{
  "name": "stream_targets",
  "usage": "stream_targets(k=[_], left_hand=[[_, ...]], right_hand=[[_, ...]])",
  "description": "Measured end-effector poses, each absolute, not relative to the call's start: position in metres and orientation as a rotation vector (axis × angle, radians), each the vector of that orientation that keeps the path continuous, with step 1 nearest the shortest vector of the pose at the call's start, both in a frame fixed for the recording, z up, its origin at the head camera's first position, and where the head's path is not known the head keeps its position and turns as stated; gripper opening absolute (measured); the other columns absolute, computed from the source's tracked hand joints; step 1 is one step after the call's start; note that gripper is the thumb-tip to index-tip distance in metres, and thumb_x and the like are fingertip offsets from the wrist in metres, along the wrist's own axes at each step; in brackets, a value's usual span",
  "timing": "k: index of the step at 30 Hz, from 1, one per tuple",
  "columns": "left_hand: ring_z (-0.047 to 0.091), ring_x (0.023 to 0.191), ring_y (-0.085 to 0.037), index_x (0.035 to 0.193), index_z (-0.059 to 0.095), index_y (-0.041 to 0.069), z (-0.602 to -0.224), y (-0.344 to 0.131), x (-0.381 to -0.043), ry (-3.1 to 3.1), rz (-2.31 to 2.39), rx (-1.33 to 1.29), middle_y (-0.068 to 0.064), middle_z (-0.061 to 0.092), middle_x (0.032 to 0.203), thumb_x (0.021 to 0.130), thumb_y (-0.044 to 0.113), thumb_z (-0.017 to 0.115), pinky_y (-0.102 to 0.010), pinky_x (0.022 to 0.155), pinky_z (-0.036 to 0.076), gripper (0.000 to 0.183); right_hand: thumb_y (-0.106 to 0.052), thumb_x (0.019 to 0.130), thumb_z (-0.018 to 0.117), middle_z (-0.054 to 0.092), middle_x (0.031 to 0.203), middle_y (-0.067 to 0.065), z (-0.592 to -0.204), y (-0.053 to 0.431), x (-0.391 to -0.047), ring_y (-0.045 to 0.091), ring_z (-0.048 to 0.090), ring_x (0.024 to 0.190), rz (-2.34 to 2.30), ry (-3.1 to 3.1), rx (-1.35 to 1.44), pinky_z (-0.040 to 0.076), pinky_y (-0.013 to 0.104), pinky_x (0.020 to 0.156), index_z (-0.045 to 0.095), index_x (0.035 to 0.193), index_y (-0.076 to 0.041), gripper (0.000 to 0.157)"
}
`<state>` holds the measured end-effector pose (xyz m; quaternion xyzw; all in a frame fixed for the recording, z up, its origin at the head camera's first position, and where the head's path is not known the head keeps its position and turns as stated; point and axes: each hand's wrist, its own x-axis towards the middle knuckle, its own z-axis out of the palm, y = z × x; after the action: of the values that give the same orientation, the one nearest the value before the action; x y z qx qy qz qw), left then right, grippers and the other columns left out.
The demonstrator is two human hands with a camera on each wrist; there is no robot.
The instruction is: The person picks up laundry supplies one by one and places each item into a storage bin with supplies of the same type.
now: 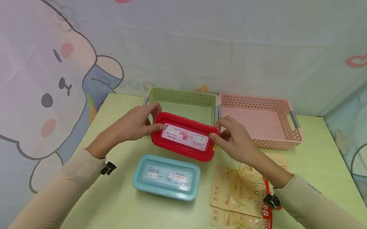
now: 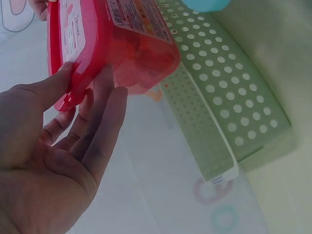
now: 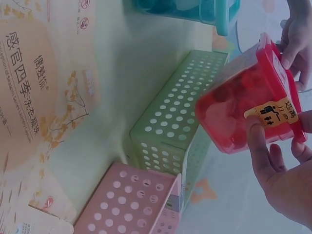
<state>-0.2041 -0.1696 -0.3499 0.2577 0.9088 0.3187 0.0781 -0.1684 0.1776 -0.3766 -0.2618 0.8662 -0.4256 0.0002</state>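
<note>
Both hands hold a red lidded plastic box [image 1: 184, 151] in the air, its labelled lid facing up toward the head camera. The left hand [image 1: 135, 122] grips its left end, thumb on the lid rim, fingers at the side. At the other end, the right hand [image 1: 234, 141] pinches the rim by a yellow warning sticker [image 3: 269, 116]. Through the translucent red wall, rounded contents [image 3: 239, 92] show faintly. Below it, a light blue lidded box [image 1: 165, 195] lies on the table. Behind the red box stands a green perforated basket [image 1: 184, 97], partly hidden by it.
A pink perforated basket [image 1: 258, 100] adjoins the green one on the right. Several tan laundry-capsule pouches [image 1: 239, 189] lie overlapping under the right forearm. A printed cloth [image 1: 188, 51] hangs behind the pale green table [image 1: 119, 209].
</note>
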Motion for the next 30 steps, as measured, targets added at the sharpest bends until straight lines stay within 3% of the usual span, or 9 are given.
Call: stream_targets(k=[10,14,22,30], left_hand=[[0.074,0.082,-0.023,0.127,0.049,0.008,-0.343,-0.166,-0.205,2.668,1.09,0.799,-0.011,0.063,0.111,0.098,0.016,0.078,-0.035,0.066,0.063,0.042],[0.074,0.08,-0.023,0.126,0.048,0.007,-0.343,-0.165,-0.206,2.653,1.145,0.809,-0.012,0.062,0.109,0.099,0.017,0.076,-0.036,0.064,0.064,0.04],[0.075,0.08,-0.024,0.125,0.047,0.007,-0.342,-0.164,-0.206,2.604,1.268,0.799,-0.013,0.06,0.109,0.102,0.018,0.074,-0.038,0.061,0.063,0.037],[0.074,0.089,-0.03,0.127,0.046,0.005,-0.343,-0.16,-0.206,2.581,1.367,0.76,-0.015,0.058,0.113,0.104,0.02,0.069,-0.04,0.065,0.065,0.036]], right_hand=[[-0.017,0.105,0.067,0.067,0.106,0.01,-0.367,0.182,-0.174,0.024,0.069,0.075,-1.4,2.664,-0.756,0.058,0.033,0.061,0.055,0.102,-0.008,0.015],[-0.018,0.106,0.067,0.065,0.105,0.013,-0.361,0.182,-0.176,0.027,0.074,0.08,-1.448,2.594,-0.677,0.064,0.035,0.066,0.056,0.106,-0.007,0.016],[-0.019,0.106,0.068,0.063,0.108,0.016,-0.356,0.18,-0.176,0.029,0.077,0.087,-1.496,2.585,-0.583,0.065,0.037,0.067,0.055,0.114,-0.004,0.021],[-0.021,0.104,0.07,0.062,0.111,0.014,-0.356,0.18,-0.178,0.03,0.069,0.09,-1.584,2.632,-0.425,0.065,0.036,0.072,0.055,0.114,-0.003,0.026]])
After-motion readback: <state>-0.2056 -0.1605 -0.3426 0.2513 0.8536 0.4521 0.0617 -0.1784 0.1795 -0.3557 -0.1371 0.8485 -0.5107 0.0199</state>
